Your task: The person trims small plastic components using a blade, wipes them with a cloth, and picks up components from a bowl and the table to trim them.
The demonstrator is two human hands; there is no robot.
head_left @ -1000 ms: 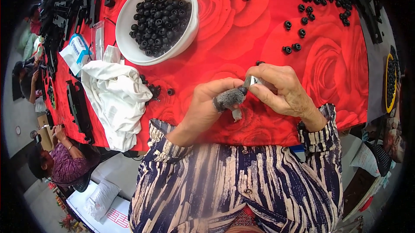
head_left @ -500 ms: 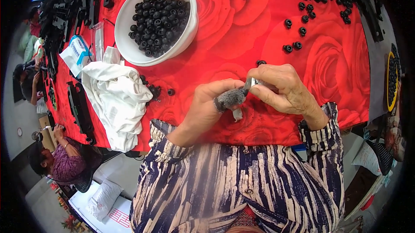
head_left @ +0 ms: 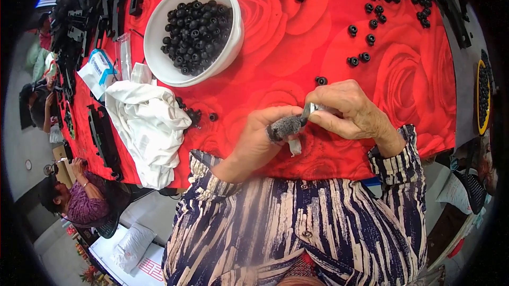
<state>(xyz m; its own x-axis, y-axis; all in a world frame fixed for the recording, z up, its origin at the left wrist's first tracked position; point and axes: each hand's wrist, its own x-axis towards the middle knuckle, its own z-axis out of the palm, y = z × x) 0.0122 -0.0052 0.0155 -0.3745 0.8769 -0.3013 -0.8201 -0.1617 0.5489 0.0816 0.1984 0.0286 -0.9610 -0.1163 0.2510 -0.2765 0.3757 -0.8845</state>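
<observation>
Left to right, with the clock centred on the hands: the crumpled white cloth (head_left: 143, 127) lies at 9 o'clock on the red, rose-print covered bench (head_left: 265, 87). The round white plastic bowl (head_left: 155, 37) of small black ring-shaped pieces (head_left: 193, 37) sits at 10.

The left hand (head_left: 268, 129), dead centre, is curled in, one digit wrapped in fuzzy dark grey material (head_left: 284, 128). It seems to be pinching a tiny dark piece (head_left: 304, 120) right at the fingertips, mostly hidden tbh. Just beside it at 2, the right hand (head_left: 331, 113) has a flat silvery metal tool (head_left: 308, 110) nipped between thumb and forefinger.

My two cents: brace the hands against each other and work in short, light strokes. Keep the padded digit behind the piece, since that metal could be sharp, and turn the piece rather than forcing the tool. Good light on the fingertips would help too.

Loose black pieces (head_left: 370, 38) are scattered at 1, and a yellow-rimmed tray (head_left: 481, 127) is way out at 3.
</observation>
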